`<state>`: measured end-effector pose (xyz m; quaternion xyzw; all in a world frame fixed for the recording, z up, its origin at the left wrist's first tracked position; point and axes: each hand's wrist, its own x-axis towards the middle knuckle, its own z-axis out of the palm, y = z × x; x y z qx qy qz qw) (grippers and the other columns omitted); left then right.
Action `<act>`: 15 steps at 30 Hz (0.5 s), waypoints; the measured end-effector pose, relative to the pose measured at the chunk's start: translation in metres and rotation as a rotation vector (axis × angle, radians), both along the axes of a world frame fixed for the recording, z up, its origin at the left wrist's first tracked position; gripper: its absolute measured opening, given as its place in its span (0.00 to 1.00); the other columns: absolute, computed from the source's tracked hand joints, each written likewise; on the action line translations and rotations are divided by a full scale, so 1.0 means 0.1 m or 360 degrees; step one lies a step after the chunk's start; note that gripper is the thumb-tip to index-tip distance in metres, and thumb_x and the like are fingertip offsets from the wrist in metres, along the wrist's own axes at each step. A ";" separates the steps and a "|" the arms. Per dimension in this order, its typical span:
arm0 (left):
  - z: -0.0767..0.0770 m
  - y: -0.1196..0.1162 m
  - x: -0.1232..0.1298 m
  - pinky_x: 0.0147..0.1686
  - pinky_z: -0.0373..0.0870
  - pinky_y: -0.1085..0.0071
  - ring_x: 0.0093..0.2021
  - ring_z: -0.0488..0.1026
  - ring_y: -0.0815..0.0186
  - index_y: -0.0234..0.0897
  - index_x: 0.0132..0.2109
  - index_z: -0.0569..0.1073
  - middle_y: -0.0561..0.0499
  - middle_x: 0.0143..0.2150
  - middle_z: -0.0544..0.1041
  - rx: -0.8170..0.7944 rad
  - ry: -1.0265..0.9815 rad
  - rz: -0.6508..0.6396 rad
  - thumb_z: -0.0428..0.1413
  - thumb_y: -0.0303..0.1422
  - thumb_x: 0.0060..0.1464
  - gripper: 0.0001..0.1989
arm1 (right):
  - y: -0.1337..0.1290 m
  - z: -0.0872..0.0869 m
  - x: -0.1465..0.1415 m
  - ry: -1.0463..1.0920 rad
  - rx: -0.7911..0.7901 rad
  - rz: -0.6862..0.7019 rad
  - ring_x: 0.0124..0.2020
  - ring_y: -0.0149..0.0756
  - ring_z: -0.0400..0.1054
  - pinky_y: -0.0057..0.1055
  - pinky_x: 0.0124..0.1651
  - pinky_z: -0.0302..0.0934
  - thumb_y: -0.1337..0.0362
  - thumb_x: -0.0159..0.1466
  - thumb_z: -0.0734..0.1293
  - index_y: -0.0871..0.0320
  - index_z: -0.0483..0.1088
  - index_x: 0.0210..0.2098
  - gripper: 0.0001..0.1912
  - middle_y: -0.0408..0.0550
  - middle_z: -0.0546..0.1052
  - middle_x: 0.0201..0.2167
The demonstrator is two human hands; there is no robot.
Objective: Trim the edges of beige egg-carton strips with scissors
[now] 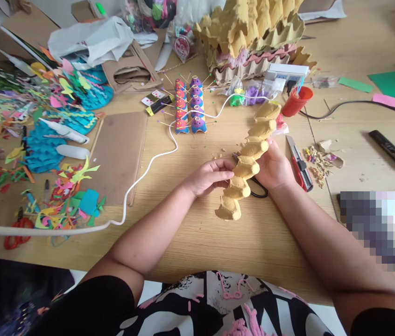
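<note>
Egg-carton strip [247, 168] looks cut out but has no paint. Left hand [206, 179] and right hand [277, 168] both grip it above the counter [183, 238]. Toward the back edge, a red strip [181, 125] and purple strip [198, 124] look painted.

I am seeing the left hand [209, 178] and the right hand [275, 163] holding a yellow egg-carton strip [248, 165] at a tilt. Scissors [258, 187] are lying beneath it, and a red box cutter [299, 164] is resting beside the right hand.
</note>
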<state>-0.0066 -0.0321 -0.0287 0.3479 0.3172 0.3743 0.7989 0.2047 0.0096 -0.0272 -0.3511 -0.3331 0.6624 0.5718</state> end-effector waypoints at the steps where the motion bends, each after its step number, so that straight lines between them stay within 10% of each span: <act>1: -0.01 0.00 0.00 0.34 0.77 0.72 0.33 0.81 0.68 0.35 0.41 0.83 0.50 0.35 0.84 0.0003 0.0004 0.0012 0.81 0.41 0.44 0.23 | 0.00 0.00 0.00 -0.0002 0.0023 0.0003 0.43 0.44 0.75 0.42 0.40 0.74 0.43 0.58 0.83 0.44 0.71 0.40 0.24 0.42 0.80 0.40; 15: -0.01 0.04 0.00 0.31 0.73 0.74 0.31 0.78 0.71 0.38 0.40 0.81 0.54 0.36 0.83 0.0015 -0.0107 0.0298 0.80 0.38 0.46 0.20 | -0.16 0.06 -0.08 -0.0251 0.0151 0.0343 0.38 0.39 0.74 0.37 0.41 0.72 0.36 0.54 0.84 0.44 0.76 0.51 0.34 0.42 0.81 0.41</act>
